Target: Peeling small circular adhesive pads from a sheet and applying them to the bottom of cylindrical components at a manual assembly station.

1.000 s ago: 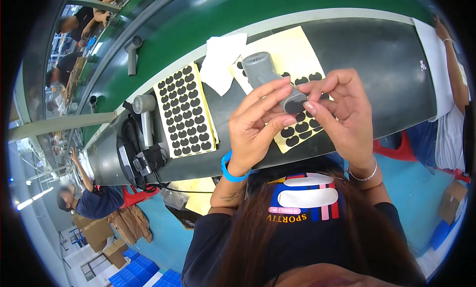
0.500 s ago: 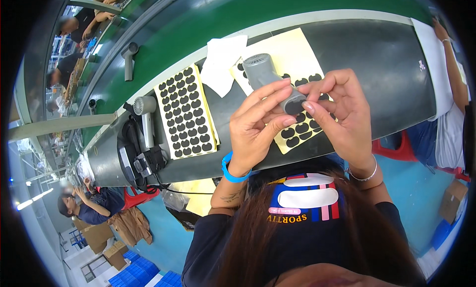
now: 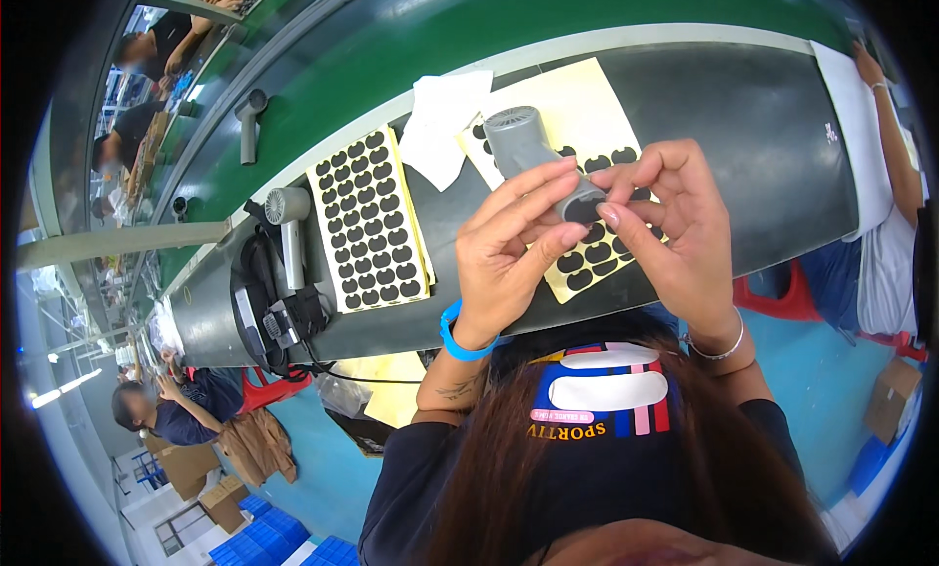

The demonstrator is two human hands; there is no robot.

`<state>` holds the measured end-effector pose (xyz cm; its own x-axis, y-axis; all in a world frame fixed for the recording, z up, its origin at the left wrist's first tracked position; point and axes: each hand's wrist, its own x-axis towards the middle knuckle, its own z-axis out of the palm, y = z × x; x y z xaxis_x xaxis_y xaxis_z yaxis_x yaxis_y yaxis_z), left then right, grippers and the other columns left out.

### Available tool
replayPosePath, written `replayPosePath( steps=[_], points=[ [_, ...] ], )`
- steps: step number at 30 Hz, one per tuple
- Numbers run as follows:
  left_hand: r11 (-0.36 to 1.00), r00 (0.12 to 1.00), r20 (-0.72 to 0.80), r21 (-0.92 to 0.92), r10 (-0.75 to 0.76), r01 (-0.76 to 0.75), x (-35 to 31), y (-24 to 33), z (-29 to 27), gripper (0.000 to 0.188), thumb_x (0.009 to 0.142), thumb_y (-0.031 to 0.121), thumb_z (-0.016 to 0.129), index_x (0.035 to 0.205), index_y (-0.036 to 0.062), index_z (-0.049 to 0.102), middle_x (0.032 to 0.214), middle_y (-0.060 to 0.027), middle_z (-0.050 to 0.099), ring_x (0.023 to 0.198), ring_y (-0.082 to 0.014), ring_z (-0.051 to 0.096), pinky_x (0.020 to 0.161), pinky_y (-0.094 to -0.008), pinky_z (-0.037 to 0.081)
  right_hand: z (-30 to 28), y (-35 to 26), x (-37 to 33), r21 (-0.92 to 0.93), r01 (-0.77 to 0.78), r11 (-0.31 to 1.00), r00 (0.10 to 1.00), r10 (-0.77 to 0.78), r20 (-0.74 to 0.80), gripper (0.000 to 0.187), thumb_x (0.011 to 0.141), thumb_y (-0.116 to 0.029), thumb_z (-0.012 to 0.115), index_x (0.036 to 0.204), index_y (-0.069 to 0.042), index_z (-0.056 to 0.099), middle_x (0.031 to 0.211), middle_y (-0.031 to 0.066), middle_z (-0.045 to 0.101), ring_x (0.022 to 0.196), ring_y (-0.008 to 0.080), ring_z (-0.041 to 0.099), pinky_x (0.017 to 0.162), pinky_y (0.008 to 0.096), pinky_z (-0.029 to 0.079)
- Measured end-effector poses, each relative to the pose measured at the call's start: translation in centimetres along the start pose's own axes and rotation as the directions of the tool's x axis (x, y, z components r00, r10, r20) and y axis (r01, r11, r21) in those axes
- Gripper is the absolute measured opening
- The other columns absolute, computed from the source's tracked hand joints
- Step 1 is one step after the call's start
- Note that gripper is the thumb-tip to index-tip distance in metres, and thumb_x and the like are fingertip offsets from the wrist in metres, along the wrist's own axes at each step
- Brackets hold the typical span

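A grey hair dryer [image 3: 516, 140] is held tilted above the bench, its round vent end pointing away from me. My left hand [image 3: 504, 238] wraps its fingers and thumb around the handle. The handle's near end shows a dark oval face [image 3: 585, 209]. At that end, my right hand [image 3: 680, 233] pinches the rim, with the thumb tip by the dark oval. Beneath the dryer lies a pale yellow sheet [image 3: 592, 101] with rows of black notched stickers, partly hidden by my hands.
A stack of black sticker sheets [image 3: 422, 272] lies to the left, beside white paper [image 3: 440, 106]. Further left are a second hair dryer [image 3: 291, 243] and a black device with a cable [image 3: 259, 307]. Another hair dryer [image 3: 248, 131] rests on the green belt [image 3: 342, 57]. Co-workers sit at both sides.
The hair dryer's near end has tilted slightly and moved a little right. Both hands keep nearly the same hold. The dryer on the green belt has shifted slightly left and down.
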<state>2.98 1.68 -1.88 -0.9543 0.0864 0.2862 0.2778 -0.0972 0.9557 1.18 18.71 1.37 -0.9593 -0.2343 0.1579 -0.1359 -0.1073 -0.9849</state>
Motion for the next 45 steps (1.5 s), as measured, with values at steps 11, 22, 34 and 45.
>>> replayPosePath(
  steps=[11,22,34,45],
  points=[
    [1.000,0.998,-0.064,-0.015,-0.006,0.005,-0.1,-0.1,0.7,0.032,0.083,-0.009,0.063,0.115,-0.0051,0.063,0.121,-0.0169,0.058,0.092,-0.0165,0.064,0.077,-0.0258,0.058,0.4,0.1,-0.5,-0.154,0.050,0.987,0.998,-0.056,-0.032,0.033,0.085,0.010,0.057,0.109,-0.002,0.040,0.093,0.0083,0.055,0.098,0.0162,0.060,0.079,0.0261,0.051],
    [1.000,0.998,-0.058,-0.020,0.016,-0.017,-0.2,-0.3,0.1,0.031,0.083,-0.008,0.064,0.114,-0.0054,0.063,0.121,-0.0170,0.058,0.091,-0.0170,0.065,0.076,-0.0261,0.059,1.0,-0.2,-0.5,-0.270,0.082,0.960,0.992,-0.104,-0.068,0.036,0.082,0.011,0.059,0.110,-0.001,0.040,0.091,0.0083,0.055,0.090,0.0134,0.060,0.070,0.0236,0.051],
    [0.979,0.979,-0.182,-0.198,-0.087,0.051,-0.2,1.3,-2.0,0.017,0.089,-0.004,0.059,0.106,-0.0064,0.063,0.112,-0.0156,0.060,0.080,-0.0146,0.066,0.064,-0.0229,0.057,2.5,3.2,2.9,-0.471,0.353,0.808,0.921,-0.212,0.327,0.050,0.072,0.013,0.053,0.120,-0.004,0.055,0.122,0.0100,0.055,0.086,0.0212,0.063,0.062,0.0264,0.049],
    [0.986,0.983,-0.178,-0.169,-0.034,0.004,0.0,1.0,-2.4,0.021,0.084,-0.006,0.064,0.105,-0.0064,0.062,0.111,-0.0149,0.061,0.073,-0.0105,0.064,0.061,-0.0195,0.054,3.3,2.8,3.4,-0.522,0.392,0.757,0.915,-0.265,0.303,0.047,0.071,0.016,0.050,0.113,-0.002,0.059,0.115,0.0119,0.061,0.094,0.0278,0.064,0.067,0.0296,0.051]
  ],
)
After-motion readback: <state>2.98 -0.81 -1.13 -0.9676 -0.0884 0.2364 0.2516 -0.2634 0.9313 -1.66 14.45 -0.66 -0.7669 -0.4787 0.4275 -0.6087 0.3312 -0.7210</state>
